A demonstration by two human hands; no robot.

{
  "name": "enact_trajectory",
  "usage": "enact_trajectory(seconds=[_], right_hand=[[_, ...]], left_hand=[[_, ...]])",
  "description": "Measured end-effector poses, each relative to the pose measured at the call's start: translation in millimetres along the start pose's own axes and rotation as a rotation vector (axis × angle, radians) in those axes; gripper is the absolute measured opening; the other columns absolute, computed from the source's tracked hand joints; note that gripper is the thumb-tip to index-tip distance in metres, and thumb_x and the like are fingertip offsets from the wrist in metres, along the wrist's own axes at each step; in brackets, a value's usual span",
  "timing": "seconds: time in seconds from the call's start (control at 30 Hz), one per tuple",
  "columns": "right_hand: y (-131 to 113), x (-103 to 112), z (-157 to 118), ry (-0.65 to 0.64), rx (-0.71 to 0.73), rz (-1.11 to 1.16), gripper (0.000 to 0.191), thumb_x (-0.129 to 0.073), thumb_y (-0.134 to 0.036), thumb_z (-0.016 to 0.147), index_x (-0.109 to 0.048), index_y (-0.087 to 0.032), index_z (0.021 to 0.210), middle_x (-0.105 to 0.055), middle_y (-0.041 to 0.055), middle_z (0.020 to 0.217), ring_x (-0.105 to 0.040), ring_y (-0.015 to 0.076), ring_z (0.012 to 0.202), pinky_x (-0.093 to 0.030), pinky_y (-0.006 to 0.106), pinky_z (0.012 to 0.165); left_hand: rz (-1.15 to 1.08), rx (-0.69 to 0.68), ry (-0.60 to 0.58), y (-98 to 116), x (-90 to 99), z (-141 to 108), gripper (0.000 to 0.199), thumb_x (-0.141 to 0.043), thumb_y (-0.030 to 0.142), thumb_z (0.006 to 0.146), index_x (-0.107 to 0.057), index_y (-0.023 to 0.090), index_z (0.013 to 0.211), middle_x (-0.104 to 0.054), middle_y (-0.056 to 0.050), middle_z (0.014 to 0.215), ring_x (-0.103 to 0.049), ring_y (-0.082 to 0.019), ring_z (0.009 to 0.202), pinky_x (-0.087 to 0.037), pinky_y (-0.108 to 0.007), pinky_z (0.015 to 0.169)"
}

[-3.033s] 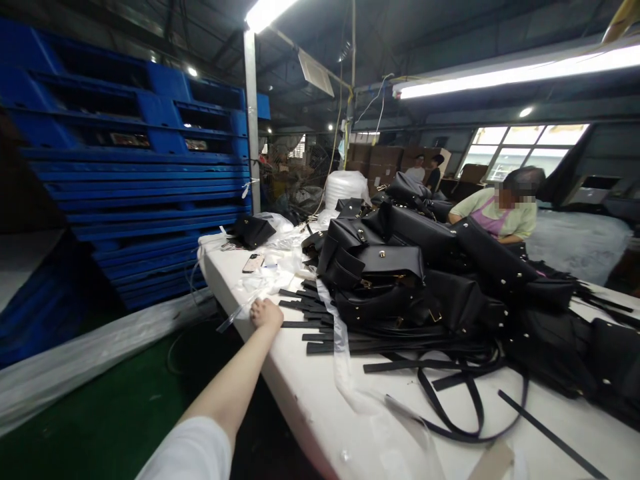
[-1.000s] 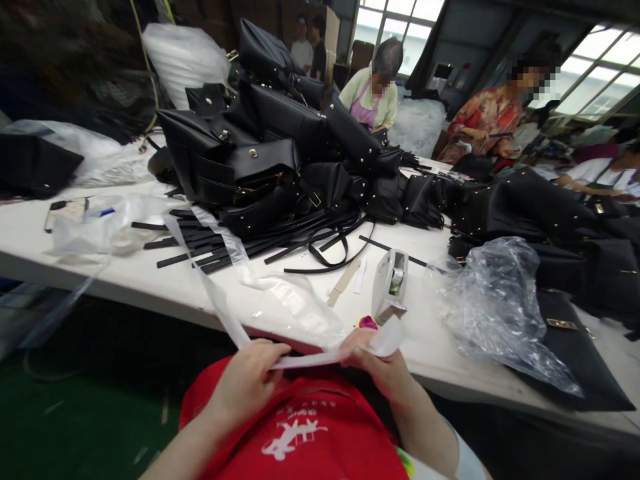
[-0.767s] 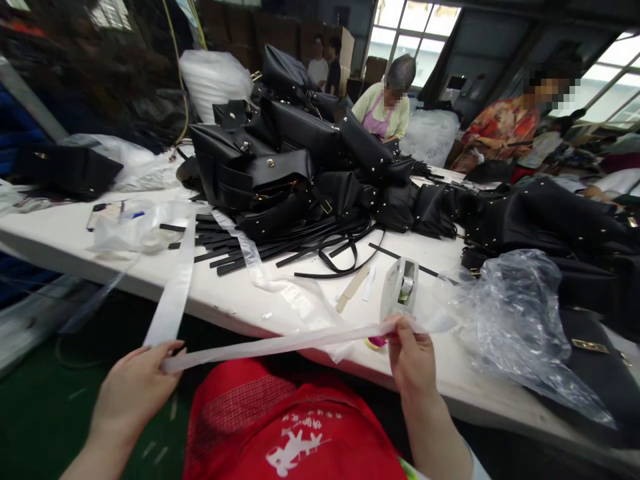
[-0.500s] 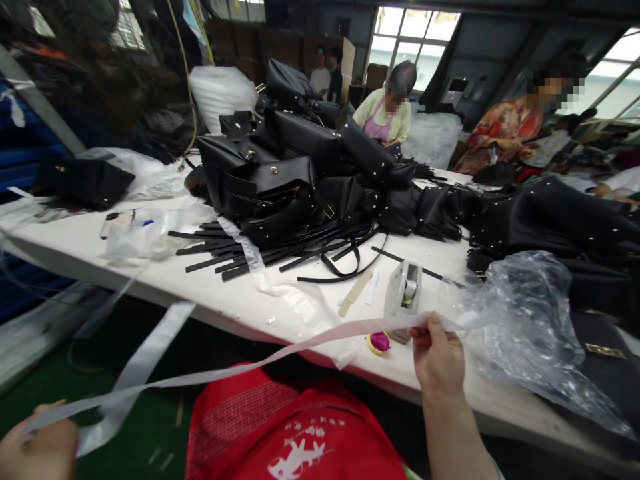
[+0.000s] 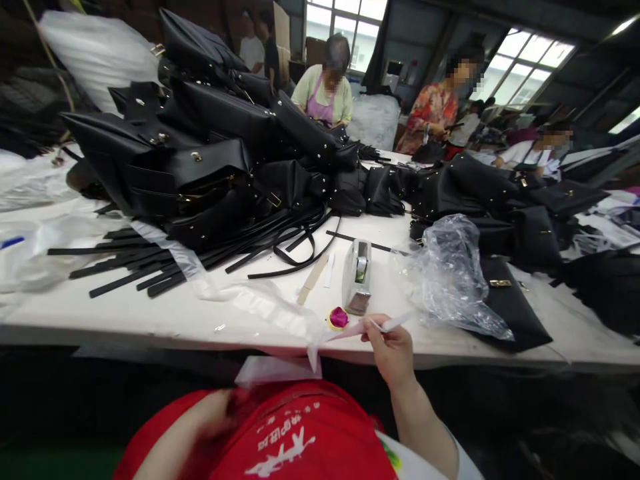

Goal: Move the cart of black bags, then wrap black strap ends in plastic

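My right hand (image 5: 393, 347) is closed at the table's front edge, pinching a thin white strip (image 5: 350, 331) between thumb and fingers. One end of the strip sticks out to the right of the fingers. My left hand (image 5: 220, 410) is low in front of the red apron (image 5: 310, 433); it is blurred by motion and its fingers are hidden. A translucent sheet (image 5: 280, 370) hangs below the table edge, between my hands. Just beyond my right hand are a grey tape dispenser (image 5: 358, 277) and a small round item with magenta cloth (image 5: 338, 318).
Black bags (image 5: 210, 120) are heaped at the left and back of the table, with black straps (image 5: 185, 263) before them. Crumpled clear plastic (image 5: 450, 267) lies beside a flat black bag (image 5: 515, 307) at right. People stand beyond the table.
The view has swung right. My left hand has come in from the far left to the apron, and the strip no longer stretches between my hands. My right hand still pinches it.
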State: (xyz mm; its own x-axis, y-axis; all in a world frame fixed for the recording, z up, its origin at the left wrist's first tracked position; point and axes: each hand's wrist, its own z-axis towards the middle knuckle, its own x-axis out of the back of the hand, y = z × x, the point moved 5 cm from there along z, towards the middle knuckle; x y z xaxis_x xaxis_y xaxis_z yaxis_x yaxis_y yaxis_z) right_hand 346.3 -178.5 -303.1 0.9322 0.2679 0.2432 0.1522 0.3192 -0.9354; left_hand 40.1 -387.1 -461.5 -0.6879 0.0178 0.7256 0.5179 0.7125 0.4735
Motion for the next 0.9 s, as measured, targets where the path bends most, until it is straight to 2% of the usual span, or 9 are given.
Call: enact_trajectory(seconds=[0.07,0.13,0.23,0.37,0.5,0.6,0.7,0.8,0.9], right_hand=[[2,-16,0,-0.126,-0.020,-0.067,0.024,-0.060,-0.034,0.087,-0.068,-0.015,0.075,-0.064,0.0026,0.067,-0.056,0.0131,0.059,-0.042,0.024,0.056],[3,-41,-2,-0.304,-0.029,-0.161,0.025,-0.059,-0.030,0.085,-0.067,-0.015,0.068,-0.064,0.0026,0.064,-0.054,0.0126,0.058,-0.038,0.023,0.055],[1,-86,-14,-0.564,-0.008,-0.255,0.020,-0.059,-0.023,0.081,-0.065,-0.015,0.064,-0.064,0.0011,0.062,-0.054,0.0114,0.056,-0.035,0.022,0.054],[-3,-132,-38,-0.780,0.073,-0.299,0.012,-0.058,-0.014,0.074,-0.066,-0.016,0.066,-0.069,0.0019,0.068,-0.060,0.0132,0.061,-0.037,0.022,0.057],[-4,-132,-34,-0.750,0.134,-0.369,0.010,-0.059,-0.017,0.077,-0.068,-0.018,0.071,-0.069,0.0027,0.071,-0.060,0.0146,0.063,-0.041,0.024,0.059],[0,-108,-5,-0.471,0.201,-0.451,0.019,-0.060,-0.023,0.083,-0.069,-0.017,0.098,-0.070,0.0077,0.097,-0.063,0.0199,0.090,-0.048,0.031,0.083],[12,-94,23,-0.254,0.244,-0.700,0.039,-0.067,-0.024,0.078,-0.064,-0.011,0.114,-0.055,0.0185,0.131,-0.045,0.0326,0.126,-0.032,0.049,0.109],[16,-104,36,-0.363,0.221,-0.762,0.020,-0.072,-0.018,0.072,-0.069,-0.011,0.091,-0.053,0.0197,0.132,-0.037,0.0378,0.132,-0.022,0.055,0.113],[-5,-119,25,-0.651,0.166,-0.441,0.006,-0.066,-0.019,0.079,-0.065,-0.015,0.074,-0.067,0.0105,0.102,-0.057,0.0257,0.106,-0.040,0.043,0.100]], left_hand=[[0.181,-0.059,-0.101,10,13.5,-20,0.006,-0.069,0.013,0.066,-0.066,0.014,0.061,-0.068,-0.008,0.066,-0.067,-0.032,0.072,-0.053,-0.041,0.074],[0.249,-0.173,-0.098,35,38.3,-38,0.014,-0.059,0.023,0.079,-0.069,0.015,0.074,-0.071,-0.013,0.085,-0.067,-0.032,0.084,-0.051,-0.043,0.083],[-0.080,-0.530,-0.081,99,62.4,-63,0.034,-0.053,0.045,0.088,-0.067,0.021,0.109,-0.064,-0.009,0.124,-0.058,-0.026,0.115,-0.042,-0.037,0.105],[-0.403,-0.622,-0.138,151,36.1,-73,0.053,-0.051,0.051,0.089,-0.054,0.020,0.131,-0.057,-0.010,0.135,-0.051,-0.026,0.125,-0.034,-0.039,0.114],[-0.696,-0.506,-0.108,149,7.0,-56,0.055,-0.035,0.055,0.094,-0.061,0.015,0.121,-0.063,-0.012,0.126,-0.055,-0.027,0.120,-0.036,-0.042,0.113],[-0.787,-0.445,-0.081,133,9.5,-43,0.054,-0.041,0.061,0.090,-0.065,0.016,0.107,-0.070,-0.010,0.108,-0.062,-0.027,0.106,-0.046,-0.041,0.102],[-0.732,-0.446,-0.135,125,17.0,-40,0.056,-0.039,0.064,0.090,-0.065,0.015,0.098,-0.069,-0.007,0.080,-0.065,-0.022,0.078,-0.054,-0.035,0.079],[-0.581,-0.525,-0.132,128,30.6,-50,0.054,-0.030,0.058,0.095,-0.064,0.017,0.095,-0.065,-0.006,0.073,-0.061,-0.019,0.065,-0.054,-0.032,0.067],[-0.294,-0.710,0.132,140,61.9,-72,0.045,-0.030,0.042,0.098,-0.067,0.020,0.086,-0.055,-0.013,0.132,-0.053,-0.027,0.119,-0.040,-0.046,0.106]])
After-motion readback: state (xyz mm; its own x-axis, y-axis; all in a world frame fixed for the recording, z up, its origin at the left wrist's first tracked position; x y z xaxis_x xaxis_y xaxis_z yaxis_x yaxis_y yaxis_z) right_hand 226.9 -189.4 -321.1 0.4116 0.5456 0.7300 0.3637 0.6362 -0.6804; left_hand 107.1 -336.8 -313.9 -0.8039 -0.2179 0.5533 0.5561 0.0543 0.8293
